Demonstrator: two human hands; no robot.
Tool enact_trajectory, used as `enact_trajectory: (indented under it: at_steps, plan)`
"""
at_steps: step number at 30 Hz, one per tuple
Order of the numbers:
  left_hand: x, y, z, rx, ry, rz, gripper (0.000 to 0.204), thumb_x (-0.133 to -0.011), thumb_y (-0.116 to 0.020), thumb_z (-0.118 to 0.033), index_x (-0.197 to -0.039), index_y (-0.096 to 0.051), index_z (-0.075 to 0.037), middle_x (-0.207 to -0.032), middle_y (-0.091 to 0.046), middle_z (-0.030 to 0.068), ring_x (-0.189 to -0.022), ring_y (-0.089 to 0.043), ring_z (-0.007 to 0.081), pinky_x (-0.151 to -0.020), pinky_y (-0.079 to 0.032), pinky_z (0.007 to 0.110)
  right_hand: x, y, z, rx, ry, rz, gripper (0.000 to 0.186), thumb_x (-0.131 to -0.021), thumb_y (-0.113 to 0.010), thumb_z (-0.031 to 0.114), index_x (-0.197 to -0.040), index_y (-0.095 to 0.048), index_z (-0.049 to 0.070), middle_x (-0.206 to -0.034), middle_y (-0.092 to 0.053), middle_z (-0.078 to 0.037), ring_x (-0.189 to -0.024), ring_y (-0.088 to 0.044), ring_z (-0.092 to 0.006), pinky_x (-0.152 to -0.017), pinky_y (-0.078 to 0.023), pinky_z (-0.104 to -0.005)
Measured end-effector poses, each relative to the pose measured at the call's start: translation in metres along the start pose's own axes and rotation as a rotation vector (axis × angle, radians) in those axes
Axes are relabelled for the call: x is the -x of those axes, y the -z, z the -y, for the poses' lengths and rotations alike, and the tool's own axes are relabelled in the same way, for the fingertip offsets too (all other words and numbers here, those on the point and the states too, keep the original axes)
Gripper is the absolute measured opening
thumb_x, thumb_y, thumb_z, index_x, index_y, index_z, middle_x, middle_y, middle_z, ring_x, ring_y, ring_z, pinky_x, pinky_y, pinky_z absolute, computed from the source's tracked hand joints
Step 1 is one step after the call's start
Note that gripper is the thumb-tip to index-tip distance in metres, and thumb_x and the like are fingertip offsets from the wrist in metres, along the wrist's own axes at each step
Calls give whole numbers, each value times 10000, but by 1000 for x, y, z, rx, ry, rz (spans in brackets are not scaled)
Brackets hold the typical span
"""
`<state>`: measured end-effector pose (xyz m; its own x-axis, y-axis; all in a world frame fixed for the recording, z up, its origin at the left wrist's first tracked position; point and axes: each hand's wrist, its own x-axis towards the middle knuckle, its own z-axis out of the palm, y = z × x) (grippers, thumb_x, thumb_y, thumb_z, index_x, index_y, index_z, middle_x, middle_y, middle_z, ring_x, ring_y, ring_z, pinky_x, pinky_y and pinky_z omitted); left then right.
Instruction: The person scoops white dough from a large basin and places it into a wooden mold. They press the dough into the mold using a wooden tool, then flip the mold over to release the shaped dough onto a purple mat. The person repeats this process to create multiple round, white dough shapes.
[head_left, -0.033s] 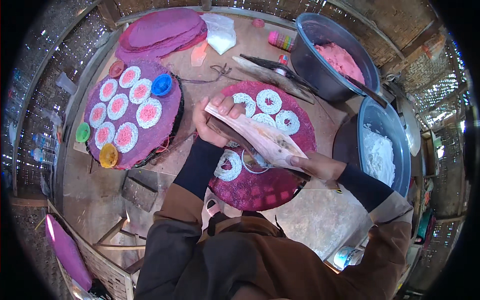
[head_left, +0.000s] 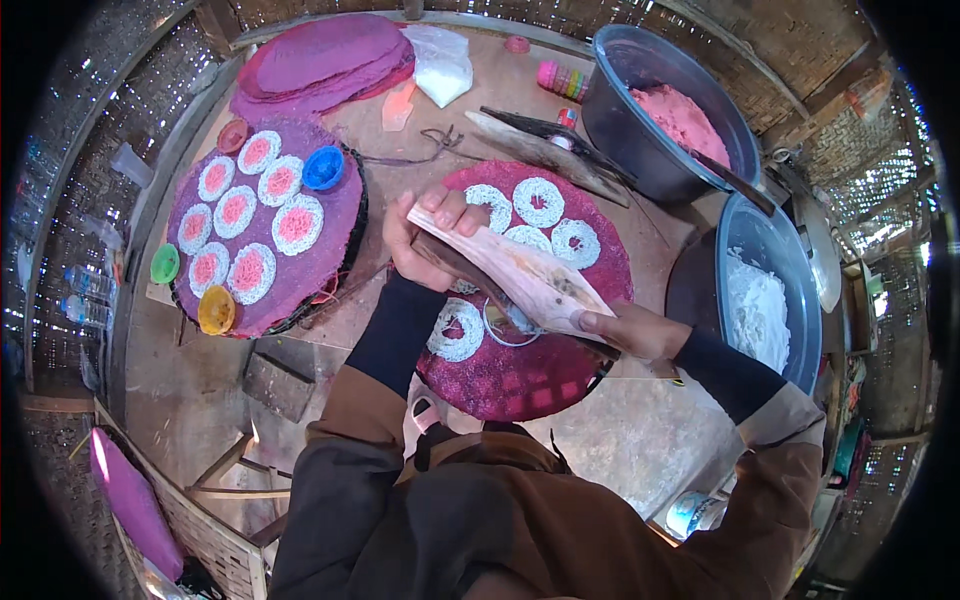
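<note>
A pale wooden press point(head_left: 520, 272), long and lever-like with a darker piece beneath, slants across the middle. My left hand point(head_left: 432, 238) wraps its upper left end. Its lower right end is gripped by my right hand point(head_left: 640, 332), thumb on top. Below the press, a thin white ring point(head_left: 515, 346) lies on the round dark-red mesh mat point(head_left: 520, 390), with white stuff partly visible inside. Several lacy white dough rings lie on this mat, among them one point(head_left: 455, 330) left of the thin ring and another point(head_left: 538, 203) at the back. The press hides part of the mat.
At left, a round purple mat point(head_left: 180, 230) bears white rings with pink centres and small coloured cups. Tubs of pink dough point(head_left: 680, 120) and white dough point(head_left: 755, 310) stand at right. Behind are wooden paddles point(head_left: 545, 155), a plastic bag point(head_left: 440, 68) and stacked purple sheets point(head_left: 320, 60).
</note>
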<state>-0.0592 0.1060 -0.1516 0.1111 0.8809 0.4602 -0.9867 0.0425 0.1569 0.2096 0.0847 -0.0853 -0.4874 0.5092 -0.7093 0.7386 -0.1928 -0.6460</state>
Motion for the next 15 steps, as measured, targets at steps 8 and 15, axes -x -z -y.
enact_trajectory:
  at_steps: [8, 15]
  plan:
    - [8, 4, 6, 20, -40, -163, 254, -894, -447, -367, -731, -502, -179, -650, -480, -60, -671, -472, 125, -701, -362, 312, 6, -1, 10, -36, -39, 4, 732, -816, -481, 666, -877, -637, -46, -636, -569, -85, -591, -535, -166, -539, -402, -311]
    - [8, 16, 28, 83, -54, -173, 231, -900, -429, -333, -728, -458, -182, -646, -461, -62, -681, -469, 118, -725, -369, 332, 18, 17, 5, 130, -65, -100, 703, -818, -480, 662, -778, -647, -20, -588, -562, -82, -552, -545, -169, -537, -425, -319]
